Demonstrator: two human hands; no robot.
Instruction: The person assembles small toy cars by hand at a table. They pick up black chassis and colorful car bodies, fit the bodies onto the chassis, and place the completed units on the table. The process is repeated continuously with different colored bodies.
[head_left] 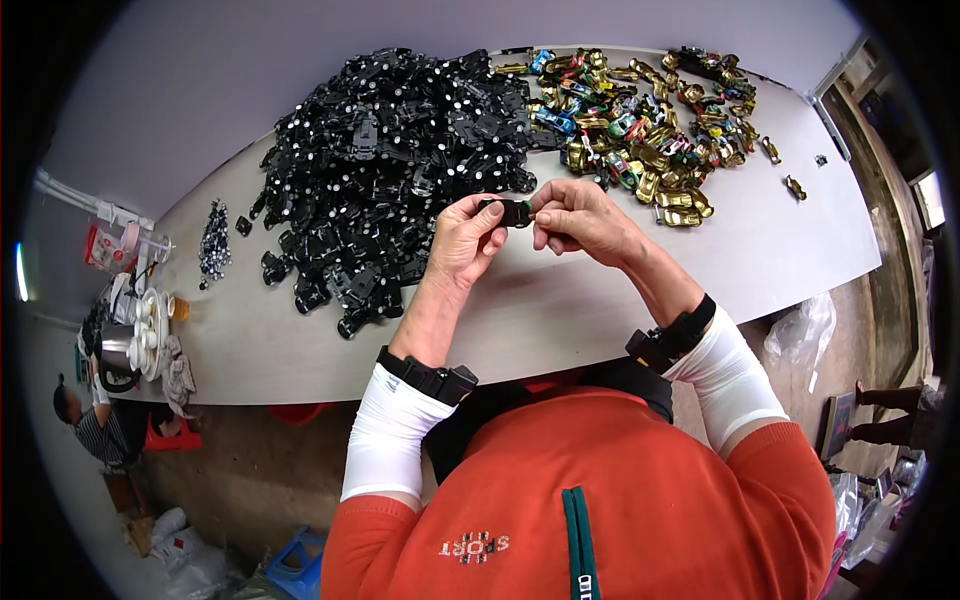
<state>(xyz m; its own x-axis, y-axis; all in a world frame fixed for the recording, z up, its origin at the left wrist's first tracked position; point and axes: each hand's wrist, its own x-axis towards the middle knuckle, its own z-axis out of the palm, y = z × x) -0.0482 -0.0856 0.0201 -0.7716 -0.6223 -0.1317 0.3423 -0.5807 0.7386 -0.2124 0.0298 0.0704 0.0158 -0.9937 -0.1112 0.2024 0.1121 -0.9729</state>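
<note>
Between thumb and fingers, my left hand [464,238] grips a small black toy car chassis [516,213] above the table. My right hand [583,222] is closed in a pinch at the chassis's right end; whether its fingertips hold a small part is too fine to see. Just beyond my left hand rises a big heap of black toy car chassis [400,150] with pale wheel spots. Past my right hand lies a pile of shiny toy car bodies [650,130], mostly gold, with some blue, green and red.
A grey table [300,360] carries both piles. At its left are a small heap of silvery bits [214,245], a tray of white cups [150,335], a metal kettle [118,355] and a cloth [178,378]. Two loose gold bodies [795,188] lie right. Other people are at both sides.
</note>
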